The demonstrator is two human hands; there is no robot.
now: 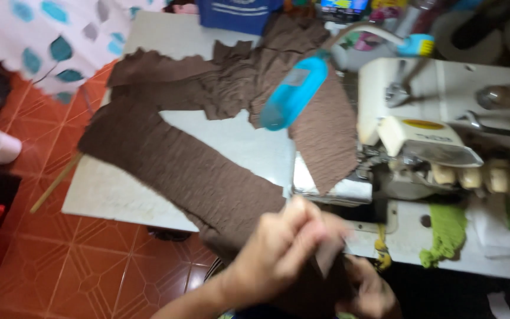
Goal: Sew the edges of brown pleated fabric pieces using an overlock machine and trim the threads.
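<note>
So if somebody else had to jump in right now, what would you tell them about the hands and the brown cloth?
Left hand: its grip pinches the near end of the brown cloth, just in front of the sewing machine.
Right hand: lower down, partly hidden, fingers curled on the same cloth end.
Cloth: one long strip runs from the hands across the white table; more brown pieces are heaped at the far side, and one flap hangs by the machine.
A blue lamp head hangs over the cloth.
Done: the cloth end is in hand.
Left: it is not yet under the machine's foot. The picture is blurred.
</note>
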